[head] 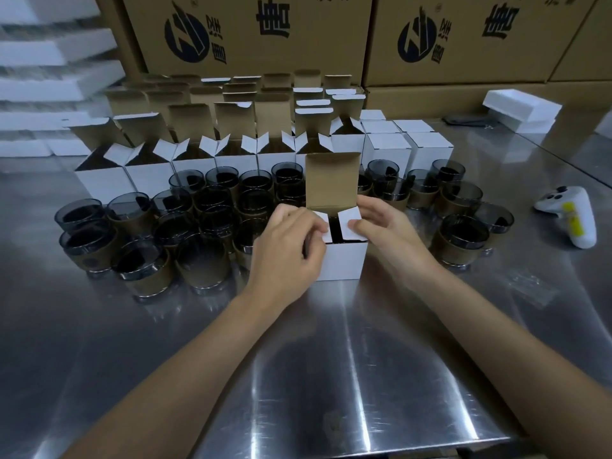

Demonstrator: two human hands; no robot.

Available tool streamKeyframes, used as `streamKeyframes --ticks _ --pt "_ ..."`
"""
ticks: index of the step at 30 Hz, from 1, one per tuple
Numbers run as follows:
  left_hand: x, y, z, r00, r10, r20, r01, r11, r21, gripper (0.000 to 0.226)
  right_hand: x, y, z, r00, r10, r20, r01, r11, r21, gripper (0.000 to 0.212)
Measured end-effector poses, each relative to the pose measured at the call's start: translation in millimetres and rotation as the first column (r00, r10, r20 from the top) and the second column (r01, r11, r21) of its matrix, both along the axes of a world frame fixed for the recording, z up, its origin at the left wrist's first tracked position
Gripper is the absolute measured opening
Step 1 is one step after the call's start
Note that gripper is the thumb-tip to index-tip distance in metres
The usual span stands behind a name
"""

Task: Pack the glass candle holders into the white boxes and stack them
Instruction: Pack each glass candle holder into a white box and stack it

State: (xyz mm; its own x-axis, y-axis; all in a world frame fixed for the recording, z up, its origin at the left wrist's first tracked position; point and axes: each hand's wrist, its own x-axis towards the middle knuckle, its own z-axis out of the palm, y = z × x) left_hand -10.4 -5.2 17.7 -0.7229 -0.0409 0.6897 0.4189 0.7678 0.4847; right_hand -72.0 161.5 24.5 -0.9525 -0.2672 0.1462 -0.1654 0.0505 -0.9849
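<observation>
Candle holders (pixel 202 260) of dark glass, each with a brown band, stand close together on the shiny surface (pixel 331 359). There is a big bunch on the left and a smaller bunch on the right. Between the bunches stands one white box (pixel 346 261). Its tall lid flap sticks straight up. The left hand (pixel 288 246) curls over the box's left top edge, its grip pinching the small left flap down. The right hand (pixel 381 226) holds the right top corner, its grip pinching the small right flap with the thumb on top. A dark gap shows between the two flaps. Behind are rows of open boxes (pixel 149 175), with shut boxes (pixel 387 150) at the back right. Big brown cartons (pixel 251 61) stand at the far edge. A white controller (pixel 569 217) lies on the right.
</observation>
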Motion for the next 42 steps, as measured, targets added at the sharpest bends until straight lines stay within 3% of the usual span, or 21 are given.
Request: streamKeyframes --ticks 4,8,11,14,18,24,28,35,42 --pt "-4.8 -1.0 1.3 1.000 0.003 0.029 -0.002 1.000 -0.014 0.010 -0.8 -1.0 -1.5 1.000 0.004 -0.019 -0.005 1.000 -0.029 0.045" --pt "-7.6 -3.9 -3.3 0.998 -0.028 0.062 0.022 0.995 0.095 0.011 -4.1 1.0 -4.0 0.999 0.029 -0.036 -0.031 0.998 -0.053 0.037" --pt "-7.5 -3.8 -4.9 0.998 -0.027 0.057 0.017 0.987 0.162 0.039 -7.7 7.3 -3.5 0.996 0.073 -0.060 -0.076 0.996 -0.038 0.028" --pt "-7.7 -4.4 -3.5 0.999 -0.019 0.032 0.016 0.994 0.108 0.061 -9.8 12.0 -3.4 0.979 0.132 -0.156 -0.130 0.991 0.020 0.022" --pt "-3.1 -7.2 2.3 1.000 -0.009 -0.008 0.007 0.989 -0.145 0.035 -12.0 16.9 -4.9 0.958 0.193 -0.211 -0.175 0.979 0.104 0.021" --pt "-1.8 -16.8 8.0 0.996 -0.090 -0.018 0.082 0.961 -0.264 0.040 -11.6 26.0 -9.5 0.892 0.325 -0.314 -0.201 0.908 0.369 0.038" --pt "-2.1 -12.7 4.0 0.999 -0.050 0.009 0.049 0.904 -0.424 0.044 -8.9 17.3 -13.8 0.866 0.266 -0.423 -0.117 0.931 0.347 0.035" --pt "-3.5 -10.7 6.1 0.998 -0.062 0.027 0.068 0.933 -0.353 0.038 -6.1 12.6 -13.8 0.830 0.246 -0.501 -0.025 0.913 0.407 0.042" --pt "-2.8 -13.3 7.7 0.995 -0.091 0.046 0.101 0.947 -0.306 0.037 -3.5 17.1 -11.1 0.838 0.315 -0.445 -0.127 0.906 0.403 0.034"
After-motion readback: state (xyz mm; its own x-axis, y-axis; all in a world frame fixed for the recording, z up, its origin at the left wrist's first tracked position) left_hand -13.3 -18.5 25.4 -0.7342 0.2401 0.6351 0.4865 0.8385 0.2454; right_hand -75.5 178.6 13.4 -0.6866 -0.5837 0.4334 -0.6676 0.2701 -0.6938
